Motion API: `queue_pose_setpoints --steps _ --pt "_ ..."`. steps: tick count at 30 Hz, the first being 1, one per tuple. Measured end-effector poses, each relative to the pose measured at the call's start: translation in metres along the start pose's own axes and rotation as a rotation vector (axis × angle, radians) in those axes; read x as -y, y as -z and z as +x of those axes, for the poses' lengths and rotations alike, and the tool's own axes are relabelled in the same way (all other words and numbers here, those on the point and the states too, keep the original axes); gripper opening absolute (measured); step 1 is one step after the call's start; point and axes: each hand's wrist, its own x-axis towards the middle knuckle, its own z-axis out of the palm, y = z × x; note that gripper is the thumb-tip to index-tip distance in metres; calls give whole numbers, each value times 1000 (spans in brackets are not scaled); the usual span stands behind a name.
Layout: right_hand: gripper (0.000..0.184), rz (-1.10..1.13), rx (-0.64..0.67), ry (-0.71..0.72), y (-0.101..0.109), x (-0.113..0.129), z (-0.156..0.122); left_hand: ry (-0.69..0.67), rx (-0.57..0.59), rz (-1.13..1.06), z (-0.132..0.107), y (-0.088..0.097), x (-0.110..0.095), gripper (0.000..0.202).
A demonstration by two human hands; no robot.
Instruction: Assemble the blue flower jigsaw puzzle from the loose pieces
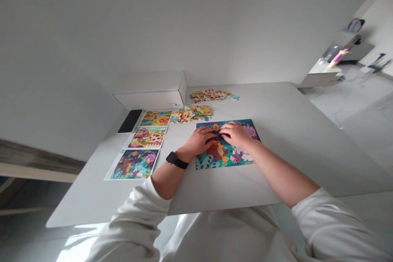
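A jigsaw puzzle (225, 161) with a dark blue night scene of plants and animals lies flat on the table, mostly assembled. On its left part rests my left hand (201, 140), fingers stretched over the surface and thumb apart. My right hand (236, 134) lies across the upper middle, fingertips touching the puzzle close to the left fingers. Neither hand shows a piece in its fingers. The hands hide part of the picture. A pale patch shows under my right wrist; I cannot tell whether it is a gap or print.
Two heaps of loose pieces, a near pile (193, 113) and a far pile (211, 95), lie beyond the puzzle. Left are a reference sheet (144, 147) with three pictures and a black phone (130, 121). A white box (150, 94) stands at the back against the wall.
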Motion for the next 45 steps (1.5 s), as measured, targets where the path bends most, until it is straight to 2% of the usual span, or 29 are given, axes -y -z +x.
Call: queue_pose_setpoints --steps 6,11,14,20,23,27,32,36,40,43,45 --pt "18 7 74 -2 5 2 1 -5 -49 -46 1 4 -4 29" --pt "22 107 122 -21 25 -10 5 -9 -64 -94 1 5 -5 26" --pt "21 104 99 -163 42 -38 11 -2 -102 -103 2 4 -4 24" --pt "27 36 36 -676 68 -124 41 41 -174 -104 4 1 4 23" --pt "33 -10 -2 -819 69 -158 63 68 -201 -103 4 1 8 23" --pt "35 -62 -10 -899 55 -182 93 86 -215 -115 4 5 9 24" --pt "33 -90 -21 -926 33 -193 120 89 -216 -118 3 8 8 24" --pt "35 -99 -1 -943 25 -196 128 96 -214 -118 3 7 8 23" --pt "37 -39 8 -917 26 -190 122 81 -208 -130 5 7 7 25" --pt "30 66 -94 -881 30 -176 110 65 -216 -143 6 7 7 25" --pt "28 220 -174 -844 33 -162 99 63 -232 -151 6 6 6 24"
